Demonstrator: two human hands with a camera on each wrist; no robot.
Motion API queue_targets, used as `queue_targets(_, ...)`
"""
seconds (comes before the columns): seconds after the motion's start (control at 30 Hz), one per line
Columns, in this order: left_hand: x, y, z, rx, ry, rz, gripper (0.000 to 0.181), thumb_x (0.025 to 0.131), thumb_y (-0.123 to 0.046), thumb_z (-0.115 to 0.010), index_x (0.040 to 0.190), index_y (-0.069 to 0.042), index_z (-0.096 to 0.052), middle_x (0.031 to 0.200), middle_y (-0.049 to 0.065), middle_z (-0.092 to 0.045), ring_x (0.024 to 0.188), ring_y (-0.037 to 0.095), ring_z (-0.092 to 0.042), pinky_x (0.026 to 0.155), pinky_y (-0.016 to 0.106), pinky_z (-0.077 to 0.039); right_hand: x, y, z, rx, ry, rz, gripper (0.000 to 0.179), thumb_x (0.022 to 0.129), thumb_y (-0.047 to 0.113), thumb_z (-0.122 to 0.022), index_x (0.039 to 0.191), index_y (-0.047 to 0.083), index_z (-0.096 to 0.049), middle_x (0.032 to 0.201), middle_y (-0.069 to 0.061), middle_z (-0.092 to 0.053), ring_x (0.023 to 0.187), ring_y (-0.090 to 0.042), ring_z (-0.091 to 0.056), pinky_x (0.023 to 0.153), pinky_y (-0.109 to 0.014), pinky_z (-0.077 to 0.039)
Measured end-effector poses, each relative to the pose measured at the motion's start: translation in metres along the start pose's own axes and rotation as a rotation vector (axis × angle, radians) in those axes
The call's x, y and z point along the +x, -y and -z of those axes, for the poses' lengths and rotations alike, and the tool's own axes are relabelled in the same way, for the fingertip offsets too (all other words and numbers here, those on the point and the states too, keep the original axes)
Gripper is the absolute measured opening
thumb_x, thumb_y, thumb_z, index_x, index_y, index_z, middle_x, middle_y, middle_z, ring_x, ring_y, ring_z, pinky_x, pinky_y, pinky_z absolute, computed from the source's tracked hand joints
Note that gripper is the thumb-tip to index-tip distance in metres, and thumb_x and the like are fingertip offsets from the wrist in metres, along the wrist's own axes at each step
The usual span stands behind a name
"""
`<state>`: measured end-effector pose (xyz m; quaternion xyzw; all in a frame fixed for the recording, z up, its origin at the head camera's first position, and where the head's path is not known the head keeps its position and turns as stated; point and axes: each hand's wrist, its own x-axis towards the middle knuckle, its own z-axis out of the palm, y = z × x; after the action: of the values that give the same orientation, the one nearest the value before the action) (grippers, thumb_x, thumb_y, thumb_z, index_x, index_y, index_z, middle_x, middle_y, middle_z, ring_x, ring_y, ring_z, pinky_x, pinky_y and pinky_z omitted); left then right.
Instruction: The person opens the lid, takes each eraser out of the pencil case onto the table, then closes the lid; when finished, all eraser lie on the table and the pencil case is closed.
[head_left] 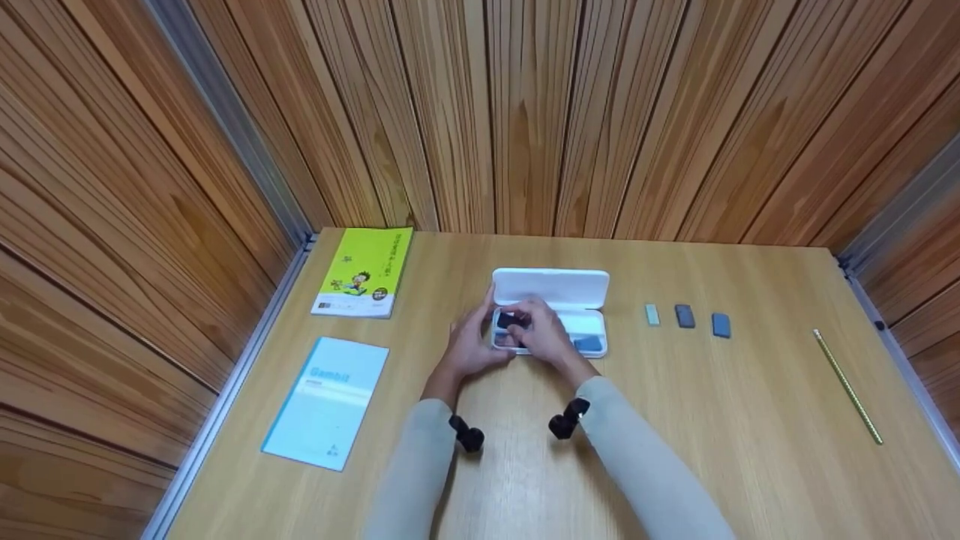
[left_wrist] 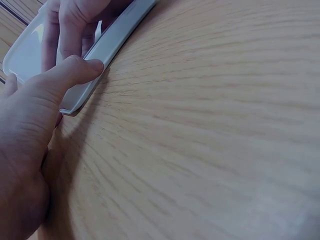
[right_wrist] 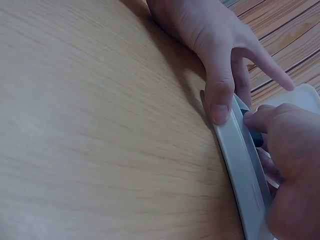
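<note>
A white pencil case (head_left: 587,322) lies on the table with its lid (head_left: 551,287) raised at the back. My left hand (head_left: 472,345) holds the case's left end, its thumb pressed along the front wall in the right wrist view. Inside that same end, my right hand (head_left: 546,334) pinches a small dark block (head_left: 512,320), which looks dark green in the right wrist view (right_wrist: 256,138). The fingers partly cover this block. A blue eraser (head_left: 589,343) sits in the case's front right corner.
Right of the case, three erasers stand in a row: pale green (head_left: 652,315), dark grey (head_left: 685,316) and blue (head_left: 721,325). A gold pencil (head_left: 847,386) lies far right. At left are a yellow-green book (head_left: 364,270) and a light blue notebook (head_left: 326,405). Wooden walls enclose the table.
</note>
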<state>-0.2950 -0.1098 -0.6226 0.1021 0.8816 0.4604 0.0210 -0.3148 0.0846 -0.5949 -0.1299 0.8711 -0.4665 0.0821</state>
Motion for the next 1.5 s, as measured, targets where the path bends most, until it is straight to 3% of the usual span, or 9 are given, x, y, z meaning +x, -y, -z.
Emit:
queue_targets(0.33, 0.001, 0.001, 0.000, 0.008, 0.001, -0.003, 0.126, 0.087, -0.033, -0.096, 0.183, -0.034, -0.013, 0.178, 0.004, -0.052, 0.166, 0.034, -0.044, 0.138, 0.069, -0.018, 0.000, 0.001, 0.003, -0.007, -0.009, 0.002, 0.045, 0.106, -0.001, -0.067, 0.148, 0.012, -0.073, 0.142, -0.019, -0.062, 0.127, -0.035, -0.065, 0.116, -0.055, -0.053)
queue_targets(0.53, 0.001, 0.003, -0.001, 0.022, -0.006, -0.045, 0.127, 0.085, -0.031, -0.097, 0.183, -0.027, -0.016, 0.175, 0.007, -0.055, 0.165, 0.036, -0.047, 0.135, 0.070, -0.021, 0.000, 0.001, 0.005, -0.016, -0.009, 0.045, 0.048, 0.103, -0.004, -0.066, 0.149, 0.010, -0.073, 0.130, -0.019, -0.064, 0.114, -0.029, -0.062, 0.104, -0.046, -0.051)
queue_targets(0.77, 0.001, 0.003, -0.001, 0.021, -0.003, -0.039, 0.128, 0.085, -0.032, -0.096, 0.183, -0.030, -0.014, 0.176, 0.007, -0.054, 0.165, 0.035, -0.047, 0.136, 0.068, -0.020, 0.009, -0.023, 0.000, 0.052, -0.059, 0.122, 0.038, 0.096, -0.005, -0.071, 0.129, 0.015, -0.069, 0.109, -0.006, -0.059, 0.102, -0.023, -0.059, 0.096, -0.039, -0.047)
queue_targets(1.03, 0.001, 0.003, -0.002, 0.023, -0.002, -0.017, 0.126, 0.087, -0.034, -0.095, 0.183, -0.031, -0.014, 0.178, 0.004, -0.051, 0.167, 0.033, -0.045, 0.139, 0.068, -0.016, 0.027, -0.050, -0.007, 0.081, -0.058, 0.125, 0.039, 0.096, -0.003, -0.075, 0.126, 0.018, -0.065, 0.106, -0.003, -0.055, 0.100, -0.025, -0.059, 0.095, -0.041, -0.047)
queue_targets(1.27, 0.001, 0.003, -0.003, 0.027, -0.005, -0.009, 0.128, 0.085, -0.034, -0.096, 0.182, -0.034, -0.014, 0.174, 0.005, -0.057, 0.164, 0.034, -0.048, 0.139, 0.067, -0.016, 0.005, -0.009, 0.012, 0.158, -0.071, 0.104, 0.034, 0.100, -0.005, -0.073, 0.128, 0.012, -0.066, 0.099, -0.002, -0.055, 0.094, -0.020, -0.057, 0.085, -0.029, -0.046)
queue_targets(1.37, 0.000, 0.003, -0.002, 0.016, -0.008, -0.012, 0.129, 0.083, -0.034, -0.097, 0.182, -0.035, -0.015, 0.171, 0.007, -0.060, 0.161, 0.034, -0.050, 0.139, 0.068, -0.017, 0.004, -0.004, 0.018, 0.159, -0.087, 0.116, 0.035, 0.099, -0.006, -0.074, 0.128, 0.011, -0.067, 0.099, -0.003, -0.056, 0.093, -0.021, -0.059, 0.084, -0.029, -0.048)
queue_targets(1.5, 0.000, 0.001, -0.001, 0.009, -0.007, -0.012, 0.127, 0.084, -0.033, -0.097, 0.182, -0.034, -0.016, 0.173, 0.007, -0.058, 0.161, 0.035, -0.049, 0.138, 0.069, -0.018, 0.012, -0.018, 0.021, 0.163, -0.118, 0.223, 0.038, 0.096, -0.006, -0.077, 0.126, 0.016, -0.070, 0.095, 0.000, -0.058, 0.090, -0.019, -0.061, 0.082, -0.029, -0.050)
